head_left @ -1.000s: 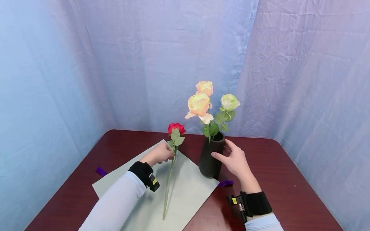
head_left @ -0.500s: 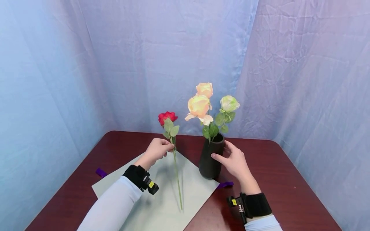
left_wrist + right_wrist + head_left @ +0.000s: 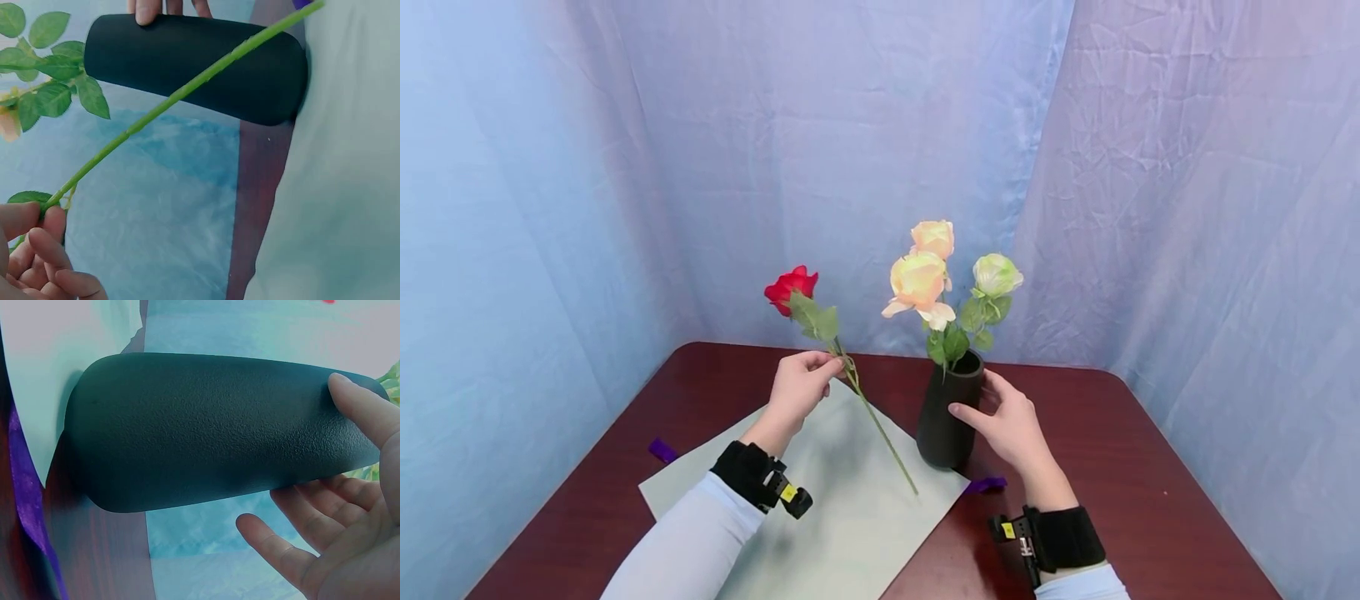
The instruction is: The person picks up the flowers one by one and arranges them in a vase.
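Note:
My left hand (image 3: 802, 385) pinches the stem of a red rose (image 3: 792, 289) just below its leaves. The rose tilts, bloom up to the left, and its stem (image 3: 150, 115) slants down to the right above the pale paper. To the right stands a dark vase (image 3: 946, 425), upright, holding two peach roses (image 3: 916, 282) and a greenish-white rose (image 3: 997, 275). My right hand (image 3: 1011, 417) grips the vase near its top, thumb across the front and fingers round the right side. In the right wrist view the thumb presses the vase (image 3: 206, 431), with the little finger off it.
A pale green sheet of paper (image 3: 820, 517) lies cornerwise on the dark red table (image 3: 1120, 467), its right corner by the vase's base. Purple ribbon (image 3: 985, 485) shows at the paper's right corner and more purple ribbon (image 3: 662, 451) at its left. Blue curtains (image 3: 850, 125) hang behind.
The left hand has raised the red rose and tilted it, the bloom going up and left, the stem's lower end swinging right toward the vase. The right hand has stayed on the vase.

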`<act>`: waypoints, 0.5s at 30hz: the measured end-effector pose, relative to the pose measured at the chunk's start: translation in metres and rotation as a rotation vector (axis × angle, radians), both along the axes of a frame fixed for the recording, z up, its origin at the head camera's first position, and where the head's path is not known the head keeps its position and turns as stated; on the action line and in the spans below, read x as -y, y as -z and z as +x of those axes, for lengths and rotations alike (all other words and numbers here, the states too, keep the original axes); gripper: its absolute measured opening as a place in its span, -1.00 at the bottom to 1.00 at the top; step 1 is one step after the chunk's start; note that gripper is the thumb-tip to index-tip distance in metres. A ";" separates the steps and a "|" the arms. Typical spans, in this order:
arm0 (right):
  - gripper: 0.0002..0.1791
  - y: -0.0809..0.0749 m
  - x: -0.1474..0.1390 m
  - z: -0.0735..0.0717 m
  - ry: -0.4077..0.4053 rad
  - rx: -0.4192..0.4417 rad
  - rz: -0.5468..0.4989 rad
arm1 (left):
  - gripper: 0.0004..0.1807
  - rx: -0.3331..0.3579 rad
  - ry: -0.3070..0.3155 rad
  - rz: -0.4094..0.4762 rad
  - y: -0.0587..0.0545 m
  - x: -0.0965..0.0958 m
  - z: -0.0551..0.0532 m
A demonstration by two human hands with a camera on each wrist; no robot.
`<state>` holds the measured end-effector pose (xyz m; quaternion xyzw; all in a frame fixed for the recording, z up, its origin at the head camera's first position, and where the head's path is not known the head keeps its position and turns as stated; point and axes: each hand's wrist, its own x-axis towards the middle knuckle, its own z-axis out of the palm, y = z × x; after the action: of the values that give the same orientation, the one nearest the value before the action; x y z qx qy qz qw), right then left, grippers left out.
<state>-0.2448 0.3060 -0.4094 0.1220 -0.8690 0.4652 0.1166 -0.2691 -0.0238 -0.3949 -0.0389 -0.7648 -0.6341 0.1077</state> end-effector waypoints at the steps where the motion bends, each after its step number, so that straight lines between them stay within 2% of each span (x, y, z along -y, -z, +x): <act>1: -0.09 0.000 0.000 0.000 0.001 0.003 -0.002 | -0.79 -0.013 -0.008 0.008 -0.001 0.000 0.001; 10: -0.09 0.001 0.001 -0.002 0.000 0.010 -0.009 | -0.76 -0.141 -0.075 0.129 -0.011 0.007 0.014; 15: -0.08 0.001 0.000 -0.003 0.007 0.008 -0.004 | -0.71 -0.165 -0.107 0.173 -0.016 0.010 0.018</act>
<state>-0.2474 0.3056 -0.4099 0.1167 -0.8690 0.4669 0.1150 -0.2507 -0.0339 -0.3785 -0.0404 -0.6969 -0.6855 0.2067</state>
